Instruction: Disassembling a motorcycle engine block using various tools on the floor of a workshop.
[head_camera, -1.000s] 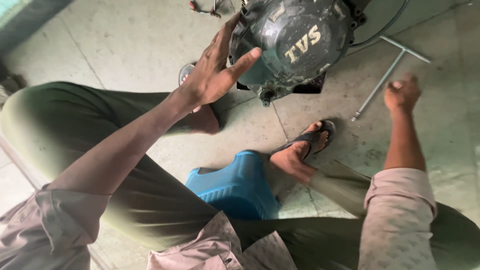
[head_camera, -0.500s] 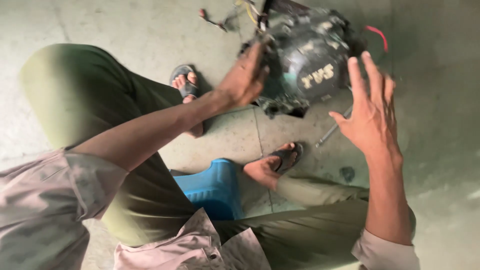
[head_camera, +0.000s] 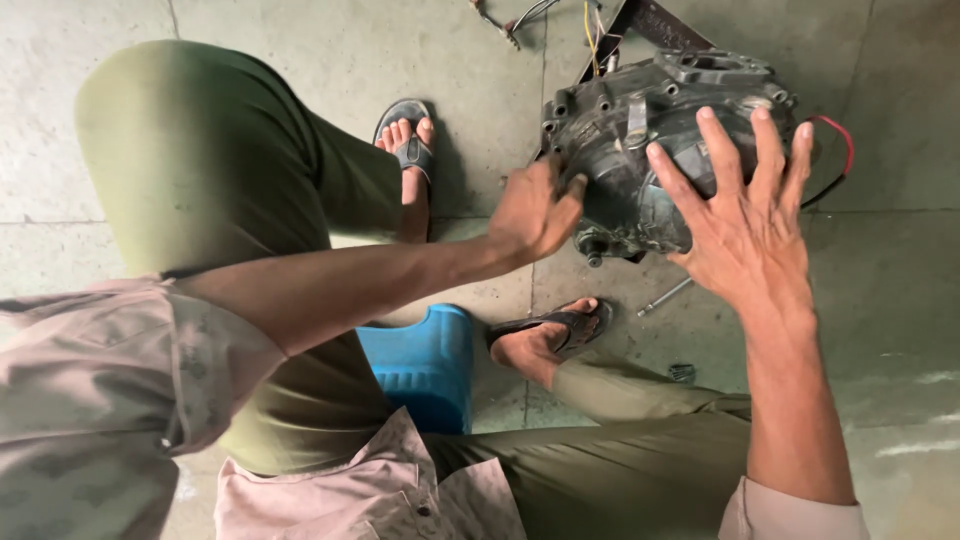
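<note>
A: What's largest here?
B: The concrete floor, then the dark engine casing standing on it, ahead of the seated person, past the blue stool.
A: And the hands?
B: The right hand lies spread, palm flat against the casing's near-right face. The left hand cups its left edge, fingers curled on it. Both touch; neither is nearer.
A: Smaller things?
B: A thin metal rod lies just below the casing.

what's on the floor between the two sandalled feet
Bare floor and the left forearm crossing above it, in the head view; the blue stool sits nearer the person.
</note>
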